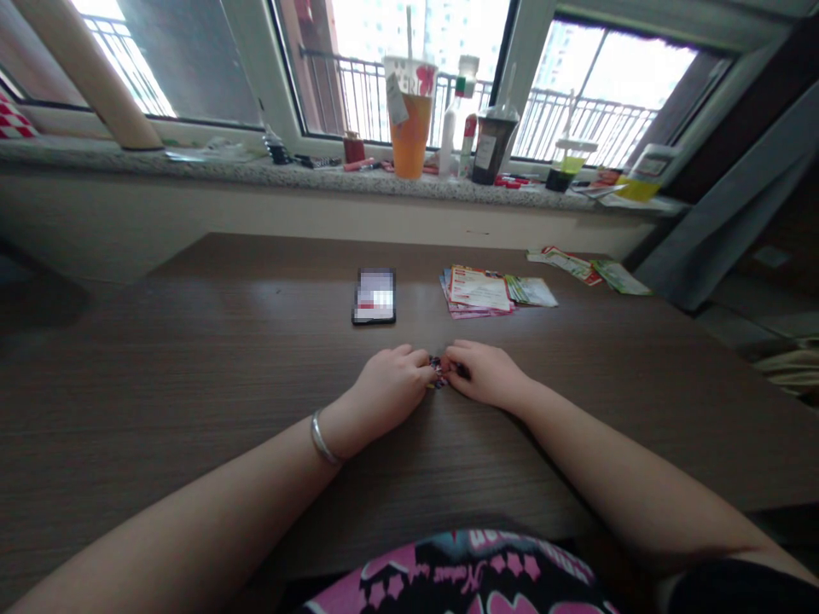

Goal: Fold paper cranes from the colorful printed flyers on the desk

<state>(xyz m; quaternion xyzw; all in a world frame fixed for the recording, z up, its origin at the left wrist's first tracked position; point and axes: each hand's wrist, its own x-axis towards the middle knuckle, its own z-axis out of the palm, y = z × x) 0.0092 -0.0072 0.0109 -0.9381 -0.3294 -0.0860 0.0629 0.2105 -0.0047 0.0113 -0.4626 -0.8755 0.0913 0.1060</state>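
A small dark, multicoloured item (437, 373) sits between my two hands, low over the brown table (256, 392). Most of it is covered by fingers, so its kind is unclear. My left hand (397, 379), below a silver bangle (323, 437), closes on its left side. From the right, the bent fingers of my right hand (483, 371) pinch its other side. Just beyond the hands lie a phone (374, 296) with a blurred screen and, to its right, a pile of printed packets (479, 290).
More flat packets (592, 271) lie at the table's far right. Along the granite windowsill (223, 169) stand an orange drink cup (410, 119), a dark drink cup (492, 145), a clear bottle (450, 136) and a yellow container (643, 175). A grey curtain (729, 196) hangs at right.
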